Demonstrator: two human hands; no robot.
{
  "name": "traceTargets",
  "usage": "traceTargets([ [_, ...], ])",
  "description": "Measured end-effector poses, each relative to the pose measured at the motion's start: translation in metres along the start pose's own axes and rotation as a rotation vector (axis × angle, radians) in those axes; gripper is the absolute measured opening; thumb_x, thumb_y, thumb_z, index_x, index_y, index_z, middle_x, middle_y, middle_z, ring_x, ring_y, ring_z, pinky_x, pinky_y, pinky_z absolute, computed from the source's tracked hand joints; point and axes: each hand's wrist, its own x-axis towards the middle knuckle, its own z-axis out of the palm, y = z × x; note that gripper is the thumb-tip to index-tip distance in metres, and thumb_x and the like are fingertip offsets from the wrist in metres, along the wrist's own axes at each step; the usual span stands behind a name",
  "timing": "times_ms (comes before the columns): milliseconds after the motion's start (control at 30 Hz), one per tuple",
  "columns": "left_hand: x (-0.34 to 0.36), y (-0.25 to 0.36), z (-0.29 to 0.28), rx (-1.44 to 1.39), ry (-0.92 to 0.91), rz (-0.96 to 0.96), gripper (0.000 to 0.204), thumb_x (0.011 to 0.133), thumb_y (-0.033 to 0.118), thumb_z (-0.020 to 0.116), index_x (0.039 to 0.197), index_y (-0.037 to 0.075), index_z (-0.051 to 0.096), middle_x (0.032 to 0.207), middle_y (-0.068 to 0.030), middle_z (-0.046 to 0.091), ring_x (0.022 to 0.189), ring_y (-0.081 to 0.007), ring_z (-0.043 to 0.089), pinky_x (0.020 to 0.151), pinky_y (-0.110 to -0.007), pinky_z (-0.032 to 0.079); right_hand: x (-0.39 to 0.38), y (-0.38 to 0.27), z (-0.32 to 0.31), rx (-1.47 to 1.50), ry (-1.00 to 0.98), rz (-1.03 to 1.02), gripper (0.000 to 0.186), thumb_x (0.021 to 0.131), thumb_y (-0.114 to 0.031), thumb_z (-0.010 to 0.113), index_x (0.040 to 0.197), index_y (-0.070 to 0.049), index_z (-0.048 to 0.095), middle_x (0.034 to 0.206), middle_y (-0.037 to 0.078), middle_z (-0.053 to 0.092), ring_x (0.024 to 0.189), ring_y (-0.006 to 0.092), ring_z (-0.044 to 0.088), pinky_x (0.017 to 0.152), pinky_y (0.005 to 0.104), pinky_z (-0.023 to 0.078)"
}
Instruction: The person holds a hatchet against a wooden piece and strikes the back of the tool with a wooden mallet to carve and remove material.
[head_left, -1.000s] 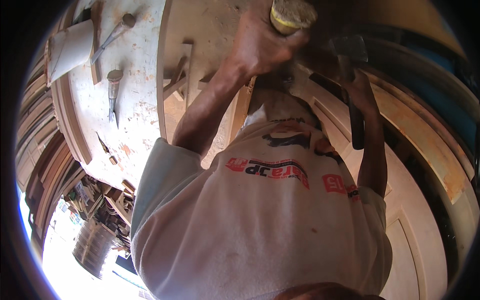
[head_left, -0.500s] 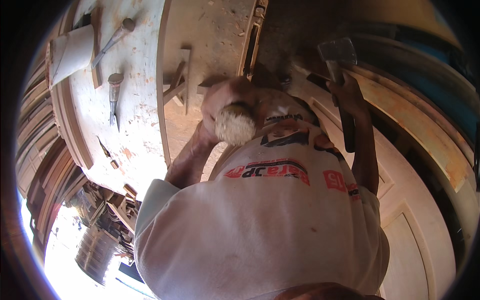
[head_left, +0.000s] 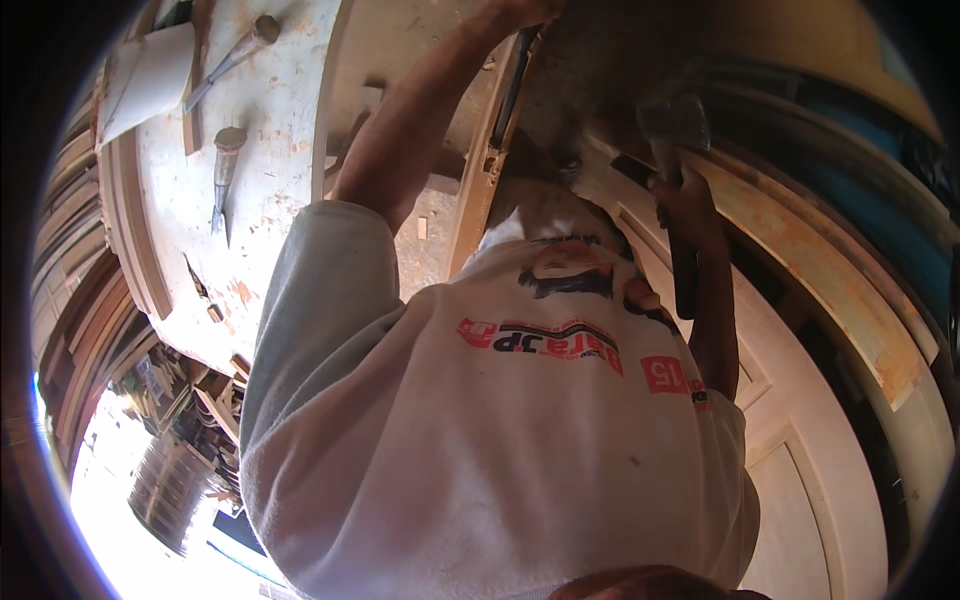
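Observation:
My right hand (head_left: 690,205) is wrapped round the dark handle of a hatchet (head_left: 675,125), its broad metal head pointing up and blurred in shadow. At the top edge my left hand (head_left: 528,10) reaches over the far end of a long upright wooden piece (head_left: 475,205) with a narrow slot along its edge. That hand is partly cut off, and whatever its fingers hold cannot be made out. My left forearm (head_left: 410,125) stretches across the work surface beside the wooden piece.
On the pale bench at left lie two chisels (head_left: 228,170) (head_left: 235,60) with worn handles, and a white sheet (head_left: 150,80). Stacked boards (head_left: 75,300) line the far left. A panelled door (head_left: 800,480) and long planks (head_left: 850,290) stand at right.
My left hand has moved up and away along the slotted wood. The chisel handle with the frayed end that it gripped is out of sight. The right hand still holds the hatchet.

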Motion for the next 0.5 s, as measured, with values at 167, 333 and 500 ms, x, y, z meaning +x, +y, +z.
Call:
traceTargets([
  [167,-0.025,0.043,-0.019,-0.436,-0.039,-0.138,0.019,0.095,0.02,0.07,0.082,0.01,0.062,0.067,0.0021,0.052,0.057,-0.009,0.048,0.046,-0.031,0.036,-0.006,0.003,0.002,-0.085,0.033,0.04,0.037,0.091,-0.027,0.071,0.109,0.003,0.06,0.071,0.006,0.062,0.059,0.0135,0.061,0.055,0.0318,0.051],
  [333,-0.103,0.151,-0.106,-0.847,0.003,-0.274,0.021,0.091,0.017,0.076,0.102,0.007,0.062,0.065,0.0013,0.055,0.046,-0.0075,0.045,0.042,-0.024,0.035,-0.012,0.012,-0.002,-0.034,0.002,0.071,0.035,0.091,-0.026,0.07,0.107,0.003,0.06,0.071,0.006,0.061,0.059,0.0136,0.061,0.055,0.0322,0.05],
  [500,-0.14,0.115,-0.085,-0.08,-0.111,-0.252,0.041,0.089,0.02,0.082,0.126,0.008,0.067,0.113,-0.0044,0.075,0.103,-0.0196,0.072,0.09,-0.031,0.058,0.0,0.026,-0.002,-0.052,0.021,0.049,0.036,0.092,-0.024,0.069,0.111,0.004,0.058,0.068,0.005,0.059,0.057,0.0124,0.058,0.053,0.0321,0.049],
])
